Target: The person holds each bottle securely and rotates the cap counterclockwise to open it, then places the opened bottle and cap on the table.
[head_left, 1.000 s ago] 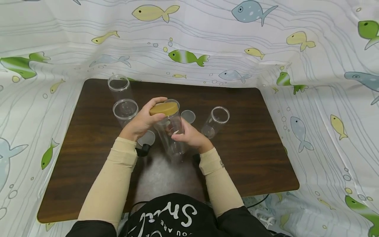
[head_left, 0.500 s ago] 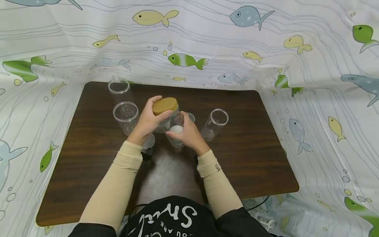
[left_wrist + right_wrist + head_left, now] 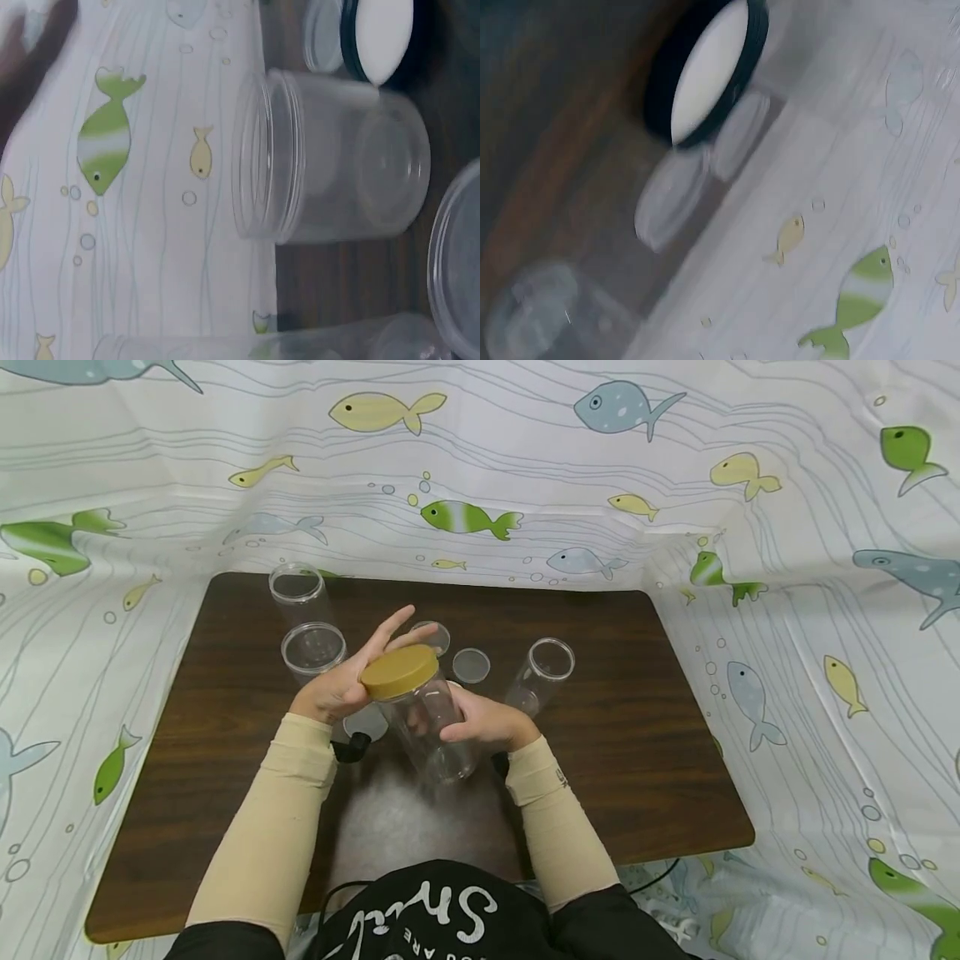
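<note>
In the head view, a tall clear jar (image 3: 435,735) with a yellow screw lid (image 3: 400,672) leans over the table, lid end up and to the left. My right hand (image 3: 491,718) grips the jar's body from the right, thumb across the near side. On the other side, my left hand (image 3: 345,681) lies beside and behind the lid with its fingers stretched out; its thumb is hidden. Beyond the right hand, a lid with a white inner face (image 3: 712,75) shows in the right wrist view, its rim dark there.
Two open clear jars (image 3: 298,602) (image 3: 313,652) stand at the left. Another open jar (image 3: 542,672) stands on the right. Clear discs (image 3: 471,666) (image 3: 431,637) (image 3: 365,724) lie around the middle of the brown table (image 3: 637,760). A fish-print curtain (image 3: 525,460) surrounds it.
The lidded jar has come nearer the body. My left fingers, earlier curled round the lid, have straightened off it; the right hand keeps its grip and has shifted slightly down.
</note>
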Demonstrator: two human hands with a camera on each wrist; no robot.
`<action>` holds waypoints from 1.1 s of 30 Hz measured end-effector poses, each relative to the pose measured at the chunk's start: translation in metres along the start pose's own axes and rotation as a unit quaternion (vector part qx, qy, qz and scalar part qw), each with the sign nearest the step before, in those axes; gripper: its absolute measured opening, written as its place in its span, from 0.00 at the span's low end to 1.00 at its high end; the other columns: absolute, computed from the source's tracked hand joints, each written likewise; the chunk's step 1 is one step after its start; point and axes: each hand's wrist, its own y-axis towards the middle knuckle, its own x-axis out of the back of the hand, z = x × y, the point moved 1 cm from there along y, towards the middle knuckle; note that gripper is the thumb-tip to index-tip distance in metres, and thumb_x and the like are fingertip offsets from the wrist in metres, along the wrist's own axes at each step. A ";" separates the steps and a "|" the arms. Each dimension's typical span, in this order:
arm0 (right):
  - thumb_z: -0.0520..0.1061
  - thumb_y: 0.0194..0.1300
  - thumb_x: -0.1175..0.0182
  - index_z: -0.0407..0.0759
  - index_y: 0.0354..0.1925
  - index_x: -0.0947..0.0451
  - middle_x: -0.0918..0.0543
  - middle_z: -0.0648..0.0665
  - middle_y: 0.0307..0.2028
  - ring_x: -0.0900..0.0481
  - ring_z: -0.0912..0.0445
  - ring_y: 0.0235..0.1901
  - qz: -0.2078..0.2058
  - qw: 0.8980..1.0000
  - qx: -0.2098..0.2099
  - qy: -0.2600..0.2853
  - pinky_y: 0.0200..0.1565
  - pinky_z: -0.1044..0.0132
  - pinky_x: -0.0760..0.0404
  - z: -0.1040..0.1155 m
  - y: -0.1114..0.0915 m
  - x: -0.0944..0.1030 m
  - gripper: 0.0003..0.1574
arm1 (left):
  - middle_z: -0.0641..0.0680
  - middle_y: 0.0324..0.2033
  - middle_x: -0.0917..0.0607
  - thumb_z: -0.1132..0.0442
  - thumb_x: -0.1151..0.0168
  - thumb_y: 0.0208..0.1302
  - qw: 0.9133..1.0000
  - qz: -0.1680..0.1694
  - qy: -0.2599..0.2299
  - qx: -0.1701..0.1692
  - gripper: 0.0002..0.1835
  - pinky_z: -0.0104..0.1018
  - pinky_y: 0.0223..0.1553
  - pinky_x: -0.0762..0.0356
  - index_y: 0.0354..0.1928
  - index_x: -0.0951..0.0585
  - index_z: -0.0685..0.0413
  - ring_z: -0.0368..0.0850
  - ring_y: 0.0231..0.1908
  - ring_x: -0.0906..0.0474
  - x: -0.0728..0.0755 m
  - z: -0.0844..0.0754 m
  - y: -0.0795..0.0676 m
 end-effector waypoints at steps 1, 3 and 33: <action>0.84 0.50 0.36 0.39 0.80 0.61 0.37 0.33 0.70 0.33 0.49 0.67 0.015 1.000 0.002 0.001 0.69 0.53 0.34 -0.001 -0.001 -0.002 0.82 | 0.59 0.79 0.50 0.31 0.23 0.43 1.000 0.015 0.005 0.001 0.74 0.43 0.65 0.31 0.81 0.66 0.39 0.55 0.72 0.36 -0.001 0.001 -0.001; 0.86 0.50 0.39 0.39 0.81 0.65 0.36 0.33 0.69 0.32 0.50 0.66 0.030 0.999 0.014 -0.001 0.70 0.53 0.37 -0.001 -0.001 -0.004 0.84 | 0.60 0.77 0.46 0.30 0.24 0.44 1.000 0.022 0.011 0.004 0.73 0.45 0.66 0.32 0.81 0.62 0.43 0.55 0.71 0.36 -0.004 0.004 -0.002; 0.71 0.56 0.29 0.37 0.73 0.46 0.24 0.34 0.56 0.21 0.46 0.49 -0.248 0.951 -0.071 -0.172 0.46 0.58 0.19 0.005 0.001 -0.005 0.64 | 0.58 0.71 0.41 0.33 0.30 0.55 0.950 -0.290 0.096 0.064 0.58 0.43 0.63 0.37 0.79 0.50 0.46 0.50 0.60 0.35 -0.021 0.010 0.008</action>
